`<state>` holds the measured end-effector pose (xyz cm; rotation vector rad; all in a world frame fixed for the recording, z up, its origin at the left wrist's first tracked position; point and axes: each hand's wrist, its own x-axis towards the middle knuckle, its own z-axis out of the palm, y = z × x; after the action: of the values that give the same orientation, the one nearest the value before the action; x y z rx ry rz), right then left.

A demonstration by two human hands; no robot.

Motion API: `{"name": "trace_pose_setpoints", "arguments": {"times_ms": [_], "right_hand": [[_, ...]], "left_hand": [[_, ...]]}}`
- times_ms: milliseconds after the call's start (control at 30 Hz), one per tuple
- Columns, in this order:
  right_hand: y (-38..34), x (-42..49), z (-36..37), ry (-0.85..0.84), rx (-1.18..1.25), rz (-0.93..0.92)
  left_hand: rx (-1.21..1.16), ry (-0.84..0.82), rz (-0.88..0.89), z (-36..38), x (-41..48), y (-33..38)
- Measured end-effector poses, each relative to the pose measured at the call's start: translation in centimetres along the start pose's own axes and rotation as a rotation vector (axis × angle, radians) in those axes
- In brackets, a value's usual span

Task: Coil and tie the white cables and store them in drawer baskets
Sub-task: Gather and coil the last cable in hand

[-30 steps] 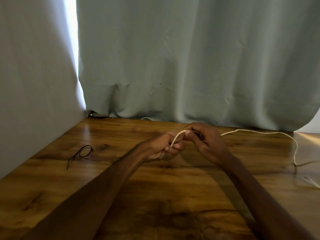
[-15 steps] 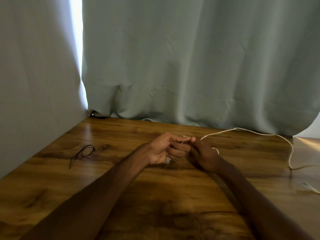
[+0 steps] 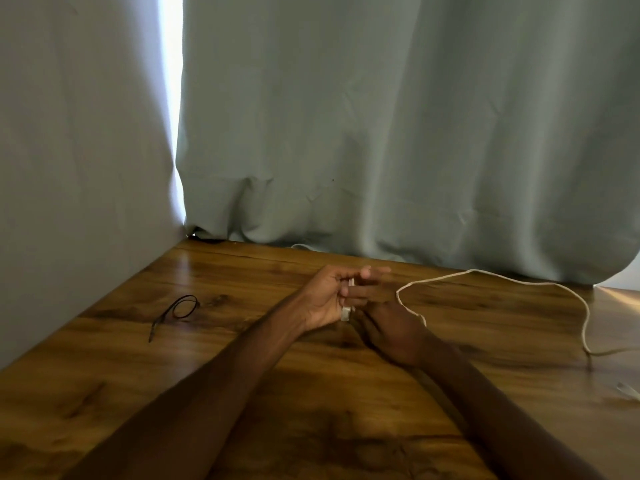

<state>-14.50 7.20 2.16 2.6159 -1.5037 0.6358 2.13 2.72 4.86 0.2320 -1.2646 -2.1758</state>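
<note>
While the left hand (image 3: 325,299) pinches the cable (image 3: 485,273), the right hand (image 3: 393,329) sits beside its curled fingers (image 3: 357,292). The right grip is hidden.

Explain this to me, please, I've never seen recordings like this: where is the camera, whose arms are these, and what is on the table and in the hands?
There is no machine here. A person wears one wide-angle camera on the head, looking forward and down, so the two arms are their own. The left hand holds turns of a white cable, and its plug hangs below the fingers. The rest of the cable trails in a loop to the right over the wooden table. It leads in under the right hand, whose fingers are hidden, so its grip cannot be judged. A thin black loop, perhaps a tie, lies apart on the left. A grey-green curtain hangs behind.
</note>
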Motion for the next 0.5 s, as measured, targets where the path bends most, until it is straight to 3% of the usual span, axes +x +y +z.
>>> {"name": "trace_pose_setpoints", "arguments": {"times_ms": [200,400,500], "right_hand": [[-1.6,0.2,-0.3,-0.113,0.142,0.037],[-1.6,-0.1,-2.8,-0.051,0.13,0.02],[-1.5,-0.4,-3.7,0.055,0.22,-0.037]], "left_hand": [[0.055,0.272,0.217,-1.9,0.3,0.9],[0.166,0.433,0.289,-3.1,1.1,0.1],[0.318,0.509,0.232,-4.1,1.3,-0.5]]}}
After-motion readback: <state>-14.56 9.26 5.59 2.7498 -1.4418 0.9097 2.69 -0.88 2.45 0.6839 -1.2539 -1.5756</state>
